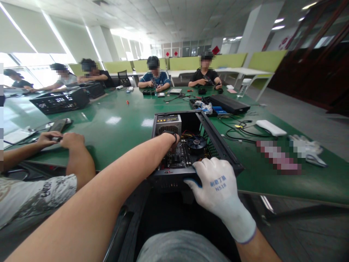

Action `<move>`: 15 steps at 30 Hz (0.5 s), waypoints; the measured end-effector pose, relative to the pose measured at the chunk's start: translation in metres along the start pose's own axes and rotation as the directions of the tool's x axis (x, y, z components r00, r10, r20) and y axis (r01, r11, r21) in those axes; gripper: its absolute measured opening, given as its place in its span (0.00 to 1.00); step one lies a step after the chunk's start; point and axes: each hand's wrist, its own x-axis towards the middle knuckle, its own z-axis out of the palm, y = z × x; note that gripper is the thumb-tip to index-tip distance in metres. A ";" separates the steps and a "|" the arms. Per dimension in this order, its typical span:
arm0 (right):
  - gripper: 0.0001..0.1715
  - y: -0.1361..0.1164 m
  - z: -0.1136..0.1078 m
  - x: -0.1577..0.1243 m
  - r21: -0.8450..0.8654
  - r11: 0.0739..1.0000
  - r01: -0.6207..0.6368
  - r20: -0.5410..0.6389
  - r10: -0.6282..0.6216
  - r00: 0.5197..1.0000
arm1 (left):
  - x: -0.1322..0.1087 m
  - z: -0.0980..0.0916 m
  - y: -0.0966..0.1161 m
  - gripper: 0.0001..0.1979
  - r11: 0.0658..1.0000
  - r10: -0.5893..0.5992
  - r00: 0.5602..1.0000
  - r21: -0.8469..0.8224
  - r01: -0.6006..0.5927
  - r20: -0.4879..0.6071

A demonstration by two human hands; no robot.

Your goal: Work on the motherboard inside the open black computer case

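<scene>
The computer case (pixel 174 174) sits at the table's (pixel 122 127) near edge. The left hand (pixel 175 144) is inside it; I can't tell its grip. The gloved right hand (pixel 215 182) holds its near rim. Bare tabletop lies left of it.

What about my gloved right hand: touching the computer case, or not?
Touching: the head view shows your right hand curled over the near edge of the computer case.
</scene>
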 end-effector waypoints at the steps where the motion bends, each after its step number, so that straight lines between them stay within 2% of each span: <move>1: 0.20 0.000 0.000 0.000 0.000 1.000 0.000 0.001 0.000 1.000 | -0.001 0.000 0.000 0.22 1.000 0.004 1.000 0.023 -0.004 -0.004; 4: 0.20 0.000 0.000 0.000 -0.006 1.000 -0.001 0.008 0.001 1.000 | -0.001 0.000 0.001 0.24 0.997 0.019 1.000 0.072 -0.019 0.008; 9: 0.21 0.000 0.001 0.000 -0.011 1.000 -0.003 0.012 0.003 1.000 | -0.007 -0.004 0.005 0.20 1.000 -0.004 1.000 0.030 0.004 0.002; 15: 0.20 0.000 0.001 0.000 -0.007 1.000 -0.003 0.008 0.003 1.000 | -0.011 -0.005 0.003 0.18 0.989 0.031 0.997 0.142 -0.040 0.067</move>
